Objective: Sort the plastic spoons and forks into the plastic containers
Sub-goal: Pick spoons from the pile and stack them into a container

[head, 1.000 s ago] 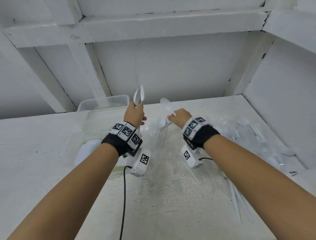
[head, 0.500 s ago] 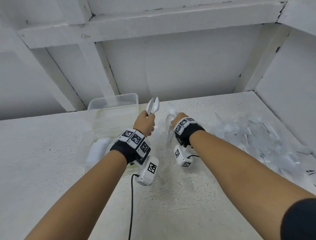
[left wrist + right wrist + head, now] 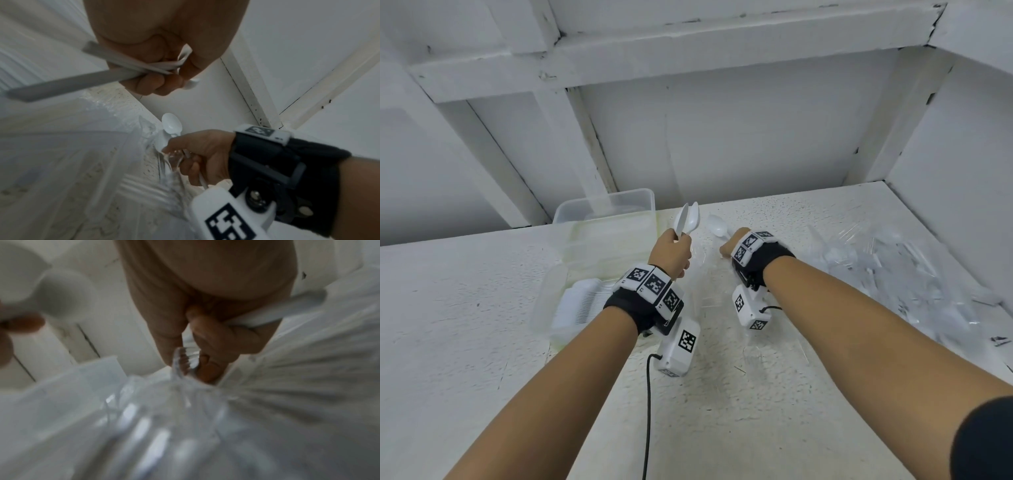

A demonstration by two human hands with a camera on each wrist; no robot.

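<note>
Both forearms are reaching forward over the white desk point(image 3: 482, 342), wrists banded with black straps carrying marker tags.

Left hand point(image 3: 671, 251): raised above the desk, fingers curling into a fist around the handles of two white spoons point(image 3: 687, 219). Bowls are pointing up and away, fanning slightly apart. In the left wrist view the handles are crossing inside the left hand's point(image 3: 156, 53) curled fingers and sticking out behind the palm.

Right hand point(image 3: 732, 245): held at about the same height, just right of the left, knuckles toward the back wall. It is gripping one white spoon point(image 3: 717, 226), bowl sticking out up and to the left. In the left wrist view the right hand point(image 3: 203, 152) is also pinching a piece of clear plastic wrap point(image 3: 174, 160) between thumb and fingers, with the spoon handle running through the palm. Right wrist view is blurred; fingers are curling round a white handle.

Containers: a clear plastic container point(image 3: 606, 209) is sitting at the desk's back edge, left of the left hand. A second container point(image 3: 544, 308), nearer, is holding a stack of white forks point(image 3: 582, 303), partly hidden by the left wrist.

Pile of wrapped cutlery point(image 3: 893, 267) is lying on the desk to the right, well apart from the hands.
</note>
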